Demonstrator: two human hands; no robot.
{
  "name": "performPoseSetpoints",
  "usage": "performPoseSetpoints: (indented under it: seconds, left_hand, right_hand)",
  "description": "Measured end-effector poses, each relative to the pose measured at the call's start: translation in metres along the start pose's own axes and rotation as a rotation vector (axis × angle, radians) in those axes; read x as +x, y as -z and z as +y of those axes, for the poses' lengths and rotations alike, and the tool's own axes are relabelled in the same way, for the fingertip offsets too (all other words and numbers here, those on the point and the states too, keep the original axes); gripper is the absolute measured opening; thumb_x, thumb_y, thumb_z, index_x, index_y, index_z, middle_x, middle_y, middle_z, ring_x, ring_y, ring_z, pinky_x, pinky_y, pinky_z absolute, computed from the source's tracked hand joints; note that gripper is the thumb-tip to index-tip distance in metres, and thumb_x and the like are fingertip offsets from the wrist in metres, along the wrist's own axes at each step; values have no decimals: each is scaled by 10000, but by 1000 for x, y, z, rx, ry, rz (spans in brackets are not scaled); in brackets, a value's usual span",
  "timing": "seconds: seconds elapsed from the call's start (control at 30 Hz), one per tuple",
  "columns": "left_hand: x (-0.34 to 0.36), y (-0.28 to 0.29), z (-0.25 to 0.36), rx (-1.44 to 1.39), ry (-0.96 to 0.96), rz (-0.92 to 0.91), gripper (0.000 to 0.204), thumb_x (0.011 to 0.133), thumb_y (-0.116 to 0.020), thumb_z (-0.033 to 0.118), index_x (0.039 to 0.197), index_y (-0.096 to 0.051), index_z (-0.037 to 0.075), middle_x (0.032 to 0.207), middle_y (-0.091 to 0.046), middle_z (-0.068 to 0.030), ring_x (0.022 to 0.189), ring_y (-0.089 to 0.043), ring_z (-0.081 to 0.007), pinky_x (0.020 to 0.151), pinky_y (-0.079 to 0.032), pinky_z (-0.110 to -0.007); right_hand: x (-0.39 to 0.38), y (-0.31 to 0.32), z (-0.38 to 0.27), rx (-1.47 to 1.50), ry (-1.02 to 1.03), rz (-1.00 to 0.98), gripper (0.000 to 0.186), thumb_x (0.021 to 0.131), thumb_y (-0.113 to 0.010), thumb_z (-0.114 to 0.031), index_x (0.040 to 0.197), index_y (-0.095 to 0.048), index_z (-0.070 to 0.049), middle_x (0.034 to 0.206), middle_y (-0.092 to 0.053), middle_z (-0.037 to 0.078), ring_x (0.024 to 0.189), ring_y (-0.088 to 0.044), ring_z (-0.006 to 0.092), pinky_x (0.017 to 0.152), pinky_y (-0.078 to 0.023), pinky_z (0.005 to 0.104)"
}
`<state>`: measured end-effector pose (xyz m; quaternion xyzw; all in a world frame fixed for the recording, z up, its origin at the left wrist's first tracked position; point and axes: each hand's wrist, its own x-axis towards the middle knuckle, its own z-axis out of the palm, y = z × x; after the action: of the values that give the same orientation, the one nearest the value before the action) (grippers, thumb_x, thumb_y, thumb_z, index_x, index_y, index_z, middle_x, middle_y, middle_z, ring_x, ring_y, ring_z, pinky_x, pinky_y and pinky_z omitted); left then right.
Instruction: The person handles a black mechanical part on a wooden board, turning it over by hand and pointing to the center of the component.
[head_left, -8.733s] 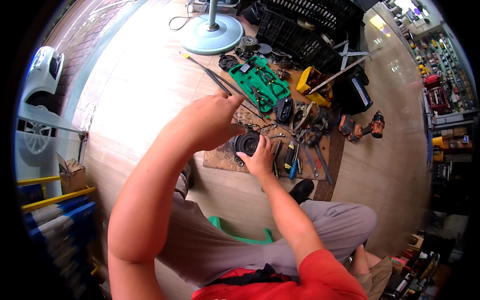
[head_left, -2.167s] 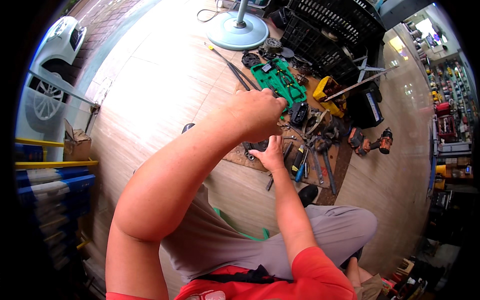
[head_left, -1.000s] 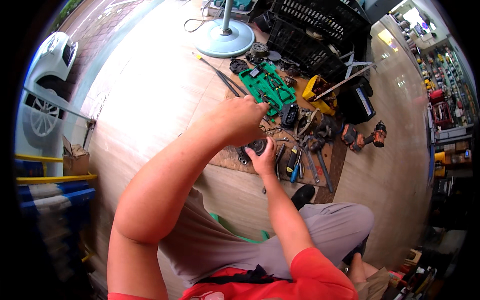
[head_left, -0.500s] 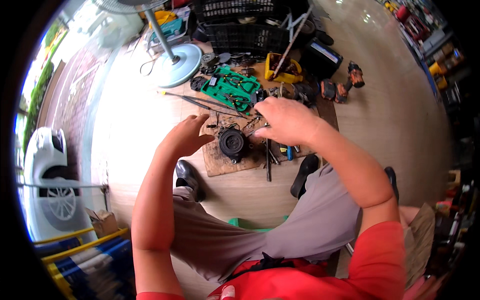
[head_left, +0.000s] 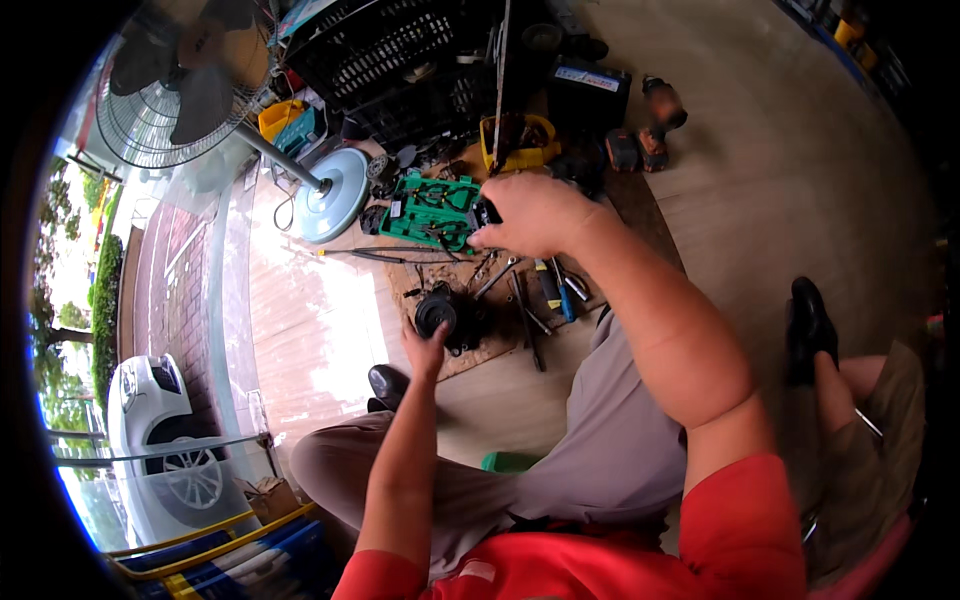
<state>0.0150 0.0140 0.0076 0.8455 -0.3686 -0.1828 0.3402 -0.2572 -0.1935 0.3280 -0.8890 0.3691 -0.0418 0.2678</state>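
I sit over a cardboard mat (head_left: 470, 355) on the floor with a black round pulley-like part (head_left: 440, 312) on it. My left hand (head_left: 428, 347) reaches down to the part's near edge, fingers extended and touching it. My right hand (head_left: 530, 212) stretches farther out to the right edge of an open green tool case (head_left: 428, 208). Its fingers are curled over a small black object (head_left: 487, 212) there. The hand hides most of that object.
Loose hand tools (head_left: 545, 290) lie on the mat. A pedestal fan's round base (head_left: 335, 207), a black crate (head_left: 400, 60), a yellow case (head_left: 515, 140) and a cordless drill (head_left: 660, 100) stand beyond. My black shoe (head_left: 385, 380) is near the mat; another shoe (head_left: 808, 320) is at right.
The view has swung. My right hand has left the round part and reached out to the green case's edge. My left hand has dropped onto the round part.
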Motion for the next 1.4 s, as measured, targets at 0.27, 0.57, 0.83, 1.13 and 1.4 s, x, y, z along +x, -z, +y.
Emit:
performPoseSetpoints:
  seconds: [0.27, 0.57, 0.83, 1.13, 1.4]
  left_hand:
    - [-34, -42, 6, -98, -83, 187, 1196, 634, -963, 294, 1552, -284, -65, 1503, -421, -271, 1420, -387, -417, 1205, -290, -464]
    - [-25, -36, 15, -186, -5, 147, 1146, 622, -968, 239, 1512, -307, -51, 1506, -366, -264, 1421, -357, -423, 1212, -286, -452]
    - [-26, -27, 28, -76, -7, 146, 1123, 607, -975, 247, 1486, -339, -44, 1561, -311, -270, 1472, -287, -442, 1234, -262, -460]
    - [-22, -23, 18, -75, -175, 212, 1031, 586, -970, 222, 1412, -416, -48, 1548, -357, -263, 1447, -335, -440, 1213, -297, -466]
    - [-20, -18, 26, -120, -84, 137, 977, 588, -965, 204, 1374, -442, -50, 1492, -430, -244, 1402, -406, -420, 1189, -339, -434]
  right_hand:
    - [7, 1, 2, 3, 92, -22, 579, 863, -737, -506, 1121, -635, 2, 1060, -697, 250, 1024, -684, 415, 886, -551, 479]
    - [6, -6, 0, 22, 124, -65, 602, 895, -728, -479, 1210, -619, 22, 1103, -698, 268, 1068, -662, 434, 920, -526, 485]
    - [-4, -7, 2, 10, 92, -158, 657, 898, -730, -473, 1318, -592, 13, 1220, -669, 265, 1162, -630, 419, 979, -506, 469]
    - [-4, -5, -4, 0, 94, -185, 649, 901, -733, -466, 1327, -596, 4, 1239, -670, 262, 1176, -629, 420, 1001, -504, 460]
    - [-4, -11, 3, -2, 101, -180, 636, 906, -738, -452, 1321, -597, 9, 1236, -669, 267, 1177, -627, 424, 1002, -503, 460]
